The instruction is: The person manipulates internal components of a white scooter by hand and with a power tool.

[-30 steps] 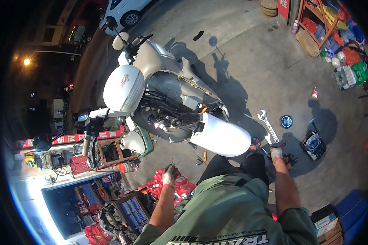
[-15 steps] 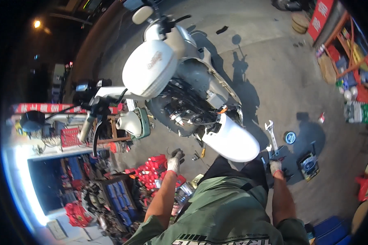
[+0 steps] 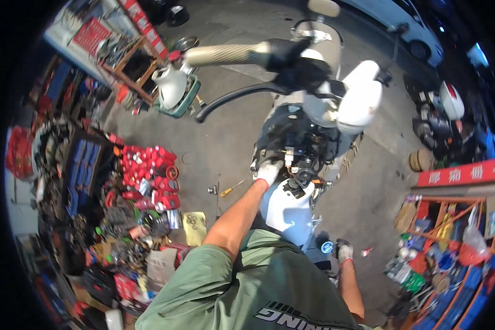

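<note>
A white scooter point(image 3: 289, 209) with its inner parts bared stands in front of me. My left hand point(image 3: 269, 170), in a pale glove with dark fingers, reaches onto the left side of the bared frame, touching or nearly touching the dark parts point(image 3: 300, 148). Its fingertips are lost among them. My right hand point(image 3: 344, 250), gloved too, hangs low on the right beside a round blue tin point(image 3: 327, 247). Its fingers look small and dark, so what they hold, if anything, cannot be made out. The handlebar grip point(image 3: 225, 55) and black lever point(image 3: 236, 99) stretch across the upper view.
A yellow-handled screwdriver point(image 3: 225, 192) lies on the floor to the left. Red parts point(image 3: 148, 165) and a yellow sheet point(image 3: 194, 228) lie further left. A green tub point(image 3: 179, 102) with a white cover stands behind. An orange rack point(image 3: 451, 220) is at right.
My left hand has moved from beside the scooter onto its bared frame. My right hand is now nearer the blue tin. The view has turned, and the adjustable wrench is out of sight.
</note>
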The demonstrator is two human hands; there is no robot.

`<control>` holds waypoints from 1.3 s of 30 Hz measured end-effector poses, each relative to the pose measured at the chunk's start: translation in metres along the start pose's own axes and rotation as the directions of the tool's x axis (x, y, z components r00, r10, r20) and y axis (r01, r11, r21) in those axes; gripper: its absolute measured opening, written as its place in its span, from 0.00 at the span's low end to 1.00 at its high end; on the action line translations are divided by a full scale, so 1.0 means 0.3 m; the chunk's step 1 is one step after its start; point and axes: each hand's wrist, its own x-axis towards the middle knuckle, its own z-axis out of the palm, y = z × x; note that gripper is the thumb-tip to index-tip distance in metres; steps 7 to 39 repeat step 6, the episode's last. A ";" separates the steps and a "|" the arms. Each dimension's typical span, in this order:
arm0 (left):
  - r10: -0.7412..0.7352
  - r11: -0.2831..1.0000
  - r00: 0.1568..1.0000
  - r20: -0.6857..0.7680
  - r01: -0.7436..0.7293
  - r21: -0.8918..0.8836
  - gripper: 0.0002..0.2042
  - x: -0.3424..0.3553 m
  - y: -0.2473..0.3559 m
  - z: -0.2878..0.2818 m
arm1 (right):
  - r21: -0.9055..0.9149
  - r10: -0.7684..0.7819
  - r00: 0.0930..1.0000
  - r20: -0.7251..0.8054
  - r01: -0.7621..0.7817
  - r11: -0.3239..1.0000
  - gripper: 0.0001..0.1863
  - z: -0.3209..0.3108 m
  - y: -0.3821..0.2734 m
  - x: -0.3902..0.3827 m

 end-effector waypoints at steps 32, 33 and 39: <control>-0.120 0.971 0.988 -0.099 0.137 0.194 0.22 0.045 0.001 0.047 | -0.160 -0.011 0.998 0.066 0.021 0.987 0.14 0.014 -0.164 -0.059; -0.120 0.971 0.988 -0.099 0.137 0.194 0.22 0.045 0.001 0.047 | -0.160 -0.011 0.998 0.066 0.021 0.987 0.14 0.014 -0.164 -0.059; -0.120 0.971 0.988 -0.099 0.137 0.194 0.22 0.045 0.001 0.047 | -0.160 -0.011 0.998 0.066 0.021 0.987 0.14 0.014 -0.164 -0.059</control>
